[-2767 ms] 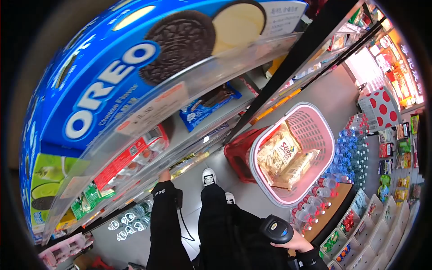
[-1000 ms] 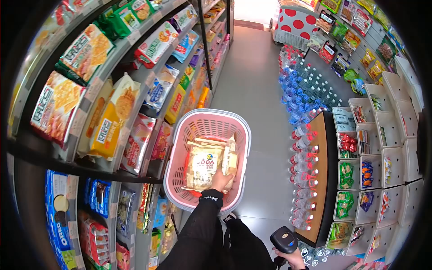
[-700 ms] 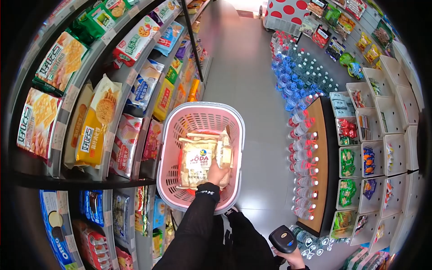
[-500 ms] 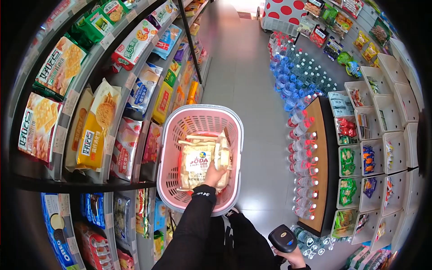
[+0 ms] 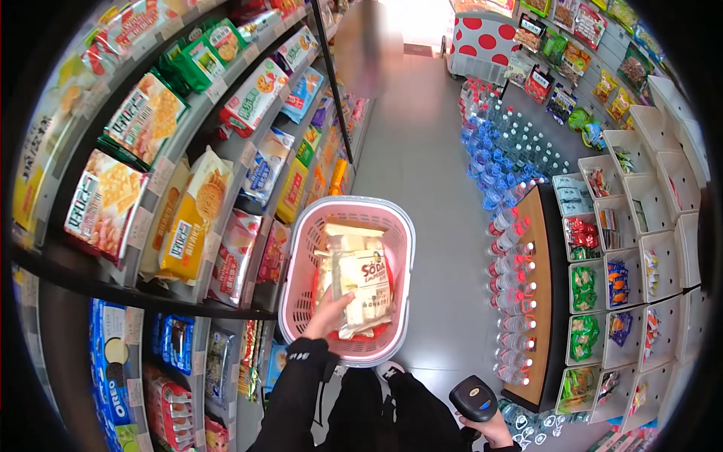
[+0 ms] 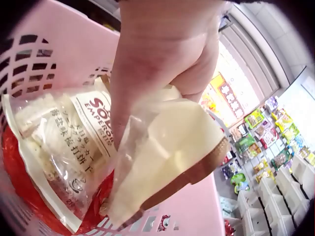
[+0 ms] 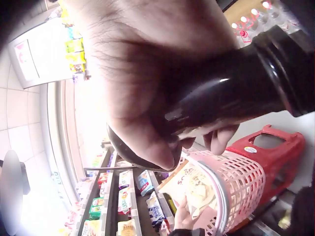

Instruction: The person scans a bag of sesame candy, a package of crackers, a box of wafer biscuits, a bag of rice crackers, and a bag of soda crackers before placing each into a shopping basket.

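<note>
My left hand [image 5: 325, 315] is inside the pink basket [image 5: 292, 280], with its thumb over the edge of a cream bag of soda crackers [image 5: 367, 280] that it grips. In the left wrist view the held bag [image 6: 167, 152] is tilted, its brown edge facing down; the fingertips are hidden behind it. Another clear-fronted cracker bag [image 6: 66, 142] lies beside it over something red [image 6: 24, 172] in the basket. My right hand [image 5: 493, 429], low at the right, grips the handle of a black barcode scanner [image 5: 474, 399], fingers wrapped round it in the right wrist view.
Shelves of biscuits [image 5: 199, 215] run along the left, close to the basket. At the right stand water bottles [image 5: 518, 301] by a low wooden ledge [image 5: 536, 316] and white candy bins [image 5: 625, 248]. A red plastic stand [image 7: 270, 157] is beneath the basket.
The view swings from an Oreo box on the shelf back to the basket. My left hand goes into the basket, then moves left, shifting a cracker bag. The right hand keeps the scanner.
</note>
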{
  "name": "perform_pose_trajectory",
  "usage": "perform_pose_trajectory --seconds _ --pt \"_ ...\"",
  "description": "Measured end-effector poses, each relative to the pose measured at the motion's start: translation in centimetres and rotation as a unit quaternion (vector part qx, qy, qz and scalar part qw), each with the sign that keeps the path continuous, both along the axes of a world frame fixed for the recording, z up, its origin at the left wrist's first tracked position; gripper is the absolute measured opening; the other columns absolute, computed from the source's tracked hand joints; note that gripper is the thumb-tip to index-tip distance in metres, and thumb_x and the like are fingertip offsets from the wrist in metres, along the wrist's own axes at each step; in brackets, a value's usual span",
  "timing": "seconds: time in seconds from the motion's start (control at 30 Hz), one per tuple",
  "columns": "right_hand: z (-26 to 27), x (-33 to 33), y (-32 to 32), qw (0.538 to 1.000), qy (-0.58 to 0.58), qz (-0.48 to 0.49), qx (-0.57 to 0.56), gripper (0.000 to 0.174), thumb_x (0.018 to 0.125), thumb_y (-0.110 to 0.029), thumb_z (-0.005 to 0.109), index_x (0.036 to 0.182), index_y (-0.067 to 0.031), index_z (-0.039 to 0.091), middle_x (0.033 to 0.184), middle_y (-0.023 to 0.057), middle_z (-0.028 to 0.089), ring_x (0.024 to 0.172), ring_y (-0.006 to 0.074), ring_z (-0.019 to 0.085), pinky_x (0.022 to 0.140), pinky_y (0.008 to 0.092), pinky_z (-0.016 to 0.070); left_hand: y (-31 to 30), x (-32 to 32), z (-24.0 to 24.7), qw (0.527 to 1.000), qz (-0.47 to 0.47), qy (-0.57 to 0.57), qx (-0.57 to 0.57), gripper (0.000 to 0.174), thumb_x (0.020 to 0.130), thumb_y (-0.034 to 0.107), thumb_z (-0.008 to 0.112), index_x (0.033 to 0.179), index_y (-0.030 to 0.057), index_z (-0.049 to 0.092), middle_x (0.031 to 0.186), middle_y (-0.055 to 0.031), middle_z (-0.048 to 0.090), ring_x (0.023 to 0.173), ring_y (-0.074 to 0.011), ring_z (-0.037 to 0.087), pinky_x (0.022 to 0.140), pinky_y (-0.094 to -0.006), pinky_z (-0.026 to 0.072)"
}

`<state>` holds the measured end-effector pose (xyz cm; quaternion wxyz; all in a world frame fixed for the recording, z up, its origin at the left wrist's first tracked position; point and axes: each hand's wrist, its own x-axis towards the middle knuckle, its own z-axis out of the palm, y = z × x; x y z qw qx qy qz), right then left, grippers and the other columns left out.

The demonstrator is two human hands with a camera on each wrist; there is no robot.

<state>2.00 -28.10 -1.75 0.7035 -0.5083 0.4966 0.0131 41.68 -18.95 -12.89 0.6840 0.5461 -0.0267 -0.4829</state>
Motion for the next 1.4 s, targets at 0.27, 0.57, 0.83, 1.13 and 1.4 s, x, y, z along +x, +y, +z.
perform_pose_trajectory --seconds 0.27,0.57,0.83,1.13,1.4 --pt "5.2 6.3 -3.2 0.98 -0.163 0.111 -0.007 0.05 0.062 -0.002 0.068 0.107 -0.0012 0.046 0.09 0.006 0.059 0.084 0.013 0.055 0.077 0.0274 0.0425 9.3 -5.3 8.9 0.984 0.091 0.083 -0.127 0.049 0.078 0.01 0.054 0.121 0.0038 0.031 0.116 -0.0111 0.045 0.104 -0.0234 0.047 0.086 -0.0365 0.0409" --pt "6.3 14.0 -5.8 0.899 -0.363 0.245 0.021 0.073 0.06 -0.005 0.067 0.123 -0.0037 0.031 0.124 0.021 0.034 0.111 0.0319 0.04 0.09 0.0427 0.0351 13.4 -12.0 12.6 0.948 0.143 0.101 -0.266 0.059 0.074 0.014 0.06 0.123 0.0043 0.03 0.118 -0.0101 0.043 0.105 -0.0199 0.045 0.076 -0.0278 0.045" --pt "7.5 18.1 -3.5 0.86 -0.36 0.352 0.079 0.072 0.054 -0.001 0.073 0.117 -0.0036 0.038 0.108 0.0029 0.049 0.099 0.0123 0.044 0.088 0.028 0.0337 16.4 -16.2 15.1 0.953 0.162 0.092 -0.237 0.066 0.07 0.01 0.063 0.124 0.0029 0.027 0.116 -0.0098 0.045 0.102 -0.0146 0.046 0.065 -0.0206 0.0444" --pt "7.9 19.3 -0.5 0.777 -0.378 0.502 0.024 0.066 0.057 -0.005 0.072 0.114 -0.0023 0.041 0.107 0.0053 0.05 0.098 0.0135 0.045 0.087 0.0283 0.0344 18.3 -18.8 17.0 0.961 0.22 -0.073 -0.15 0.076 0.069 0.022 0.065 0.126 0.0047 0.019 0.128 -0.0106 0.028 0.117 -0.0215 0.031 0.095 -0.0362 0.0278" --pt "10.4 19.2 3.9 0.669 -0.418 0.569 0.231 0.068 0.063 -0.007 0.064 0.123 -0.0004 0.032 0.118 0.0102 0.044 0.104 0.0147 0.043 0.089 0.0271 0.0324 19.7 -21.5 13.5 0.906 0.314 0.093 -0.269 0.068 0.071 0.05 0.055 0.116 0.001 0.038 0.111 -0.013 0.048 0.1 -0.0248 0.049 0.085 -0.0379 0.0405"
